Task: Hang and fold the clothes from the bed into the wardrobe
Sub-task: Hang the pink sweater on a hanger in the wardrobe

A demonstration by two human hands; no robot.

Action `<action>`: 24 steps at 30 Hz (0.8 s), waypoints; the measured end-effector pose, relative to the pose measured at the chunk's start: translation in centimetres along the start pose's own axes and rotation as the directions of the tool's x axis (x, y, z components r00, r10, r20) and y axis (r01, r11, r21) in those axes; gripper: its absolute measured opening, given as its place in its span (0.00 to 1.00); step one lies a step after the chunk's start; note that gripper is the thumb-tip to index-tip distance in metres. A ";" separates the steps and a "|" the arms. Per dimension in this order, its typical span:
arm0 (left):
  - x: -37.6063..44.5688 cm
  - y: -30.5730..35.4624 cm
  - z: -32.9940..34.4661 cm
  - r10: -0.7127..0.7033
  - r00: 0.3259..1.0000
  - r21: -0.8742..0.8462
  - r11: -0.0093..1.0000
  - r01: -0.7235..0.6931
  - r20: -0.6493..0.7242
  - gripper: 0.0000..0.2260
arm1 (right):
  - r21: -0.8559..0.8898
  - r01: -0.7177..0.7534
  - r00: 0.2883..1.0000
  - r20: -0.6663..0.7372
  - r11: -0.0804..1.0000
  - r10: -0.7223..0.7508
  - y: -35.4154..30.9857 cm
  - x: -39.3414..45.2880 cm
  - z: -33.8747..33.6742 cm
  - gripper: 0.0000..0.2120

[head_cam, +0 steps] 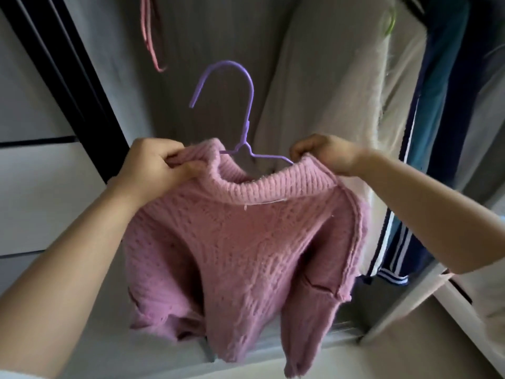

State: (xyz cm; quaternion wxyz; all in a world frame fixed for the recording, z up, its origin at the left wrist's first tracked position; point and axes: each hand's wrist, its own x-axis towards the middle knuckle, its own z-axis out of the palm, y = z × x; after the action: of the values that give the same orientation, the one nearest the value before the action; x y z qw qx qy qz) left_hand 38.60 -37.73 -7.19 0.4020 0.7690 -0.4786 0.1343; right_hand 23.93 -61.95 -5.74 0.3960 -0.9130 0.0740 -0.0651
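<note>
Both hands are up in front of the open wardrobe, and between them hangs the pink knitted sweater (240, 242). The left hand (153, 162) has its fingers (188, 168) curled tight round the left side of the ribbed collar, bunching the knit against the thumb. The right hand (325, 154) pinches the collar's right edge, its fingers (296, 153) clenched on the fabric just where the hanger's arm disappears into the neck opening.

The purple hanger (240, 110) sits inside the collar, midway between the two sets of fingers; its shoulder bar shows in the neck opening and its hook rises well above the fingers, tilted a little left and hooked on nothing. Around the hook there is open room: the grey back panel (205, 36) of the wardrobe lies behind it, bare apart from a pink strap (149, 36) dangling above and left of the hook.

Right of the right-hand fingers, a cream fluffy garment (341, 77) hangs close, its edge just beside the sweater's right shoulder. Beyond it hang a teal garment (437, 91) and a navy one with white stripes (396, 255), packed side by side. Left of the left-hand fingers stands the dark wardrobe frame edge (68, 64), with pale panels further out.

Below the fingers the sweater's body and both sleeves hang free, the hem and the sleeve ends dangling above a pale ledge (164, 351) at the wardrobe's bottom edge.
</note>
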 end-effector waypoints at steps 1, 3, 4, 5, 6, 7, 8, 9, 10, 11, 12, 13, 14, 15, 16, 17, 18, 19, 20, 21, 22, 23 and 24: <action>0.2 0.2 -0.1 -0.014 0.999 0.064 0.998 0.017 -0.045 0.22 | -0.021 0.008 0.999 -0.032 1.000 -0.009 0.4 0.3 0.4 0.17; 0.4 0.2 -0.2 -0.069 0.989 0.131 0.988 0.086 -0.133 0.24 | -0.019 0.017 0.979 -0.203 1.000 -0.020 0.8 0.3 0.7 0.09; 0.4 0.3 -0.2 -0.114 0.980 0.137 0.981 0.137 -0.162 0.25 | -0.051 0.009 0.940 -0.340 0.999 -0.026 1.0 -0.2 0.5 0.06; 0.5 0.2 -0.5 -0.144 0.971 0.136 0.976 0.172 -0.193 0.27 | -0.077 -0.021 0.881 -0.473 0.997 -0.018 1.4 -0.9 0.1 0.07; 0.6 -0.1 -0.6 -0.166 0.959 0.133 0.971 0.199 -0.228 0.28 | -0.087 -0.016 0.826 -0.563 0.996 -0.036 1.6 -2.0 -0.2 0.11; 0.7 -0.2 -0.9 -0.179 0.949 0.129 0.967 0.218 -0.258 0.28 | -0.112 0.031 0.790 -0.605 0.993 -0.093 1.7 -3.3 -0.1 0.16; 0.8 -0.1 -1.2 -0.189 0.941 0.117 0.966 0.229 -0.279 0.28 | -0.193 0.089 0.766 -0.614 0.977 -0.191 1.7 -4.5 0.5 0.23; 1.0 0.1 -1.5 -0.200 0.932 0.096 0.966 0.239 -0.302 0.28 | -0.339 0.106 0.744 -0.596 0.935 -0.300 2.0 -5.4 1.3 0.29; 1.2 0.3 -1.7 -0.204 0.925 0.070 0.969 0.238 -0.322 0.28 | -0.496 0.058 0.727 -0.574 0.867 -0.377 2.8 -5.8 2.3 0.33; 1.6 0.7 -2.0 -0.201 0.920 0.044 0.973 0.229 -0.337 0.27 | -0.599 -0.006 0.706 -0.569 0.800 -0.420 3.5 -5.7 3.1 0.35; 2.0 1.1 -2.2 -0.197 0.917 0.021 0.976 0.217 -0.347 0.27 | -0.637 -0.061 0.688 -0.584 0.769 -0.430 3.9 -5.1 3.5 0.38; 2.5 1.5 -2.3 -0.190 0.915 0.005 0.979 0.206 -0.355 0.27 | -0.619 -0.092 0.669 -0.619 0.780 -0.412 4.1 -4.3 3.5 0.40; 3.1 1.8 -2.3 -0.183 0.915 -0.009 0.981 0.192 -0.360 0.28 | -0.569 -0.113 0.632 -0.674 0.815 -0.383 3.8 -3.4 3.2 0.41; 3.5 2.3 -2.3 -0.171 0.917 -0.017 0.984 0.177 -0.361 0.29 | -0.502 -0.125 0.582 -0.736 0.856 -0.346 3.5 -2.7 2.5 0.41; 3.9 2.7 -2.2 -0.153 0.919 -0.016 0.987 0.158 -0.364 0.30 | -0.440 -0.125 0.535 -0.784 0.889 -0.313 2.9 -2.1 1.5 0.41; 4.2 3.1 -2.2 -0.129 0.922 -0.005 0.991 0.136 -0.366 0.30 | -0.390 -0.126 0.516 -0.811 0.912 -0.275 2.4 -1.8 0.4 0.40; 4.5 3.3 -2.2 -0.103 0.923 0.017 0.993 0.118 -0.369 0.29 | -0.358 -0.130 0.529 -0.814 0.925 -0.241 1.9 -1.6 -0.5 0.39; 4.7 3.6 -2.3 -0.083 0.925 0.053 0.992 0.111 -0.371 0.29 | -0.365 -0.156 0.559 -0.799 0.918 -0.223 1.4 -1.7 -1.2 0.38; 4.8 3.6 -2.5 -0.074 0.923 0.093 0.989 0.117 -0.377 0.30 | -0.412 -0.182 0.596 -0.768 0.893 -0.233 1.0 -1.6 -1.7 0.37; 4.8 3.7 -2.7 -0.070 0.922 0.130 0.983 0.128 -0.381 0.31 | -0.475 -0.198 0.647 -0.721 0.857 -0.250 0.9 -2.0 -2.1 0.37; 4.7 3.6 -3.0 -0.068 0.920 0.161 0.977 0.139 -0.386 0.31 | -0.531 -0.189 0.701 -0.662 0.826 -0.265 0.9 -2.3 -2.6 0.38; 4.4 3.5 -3.2 -0.061 0.918 0.186 0.972 0.144 -0.391 0.30 | -0.559 -0.156 0.750 -0.603 0.814 -0.270 0.8 -2.9 -3.1 0.38; 4.1 3.3 -3.4 -0.049 0.918 0.211 0.967 0.142 -0.394 0.28 | -0.554 -0.101 0.783 -0.557 0.826 -0.278 0.6 -3.5 -3.6 0.36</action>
State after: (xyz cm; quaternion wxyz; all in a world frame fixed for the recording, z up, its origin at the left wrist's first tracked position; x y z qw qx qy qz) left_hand 38.52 -38.47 -0.98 0.4003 0.7922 -0.3325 0.3187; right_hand 19.77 -64.29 -3.97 0.0632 -0.9176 0.1694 -0.3540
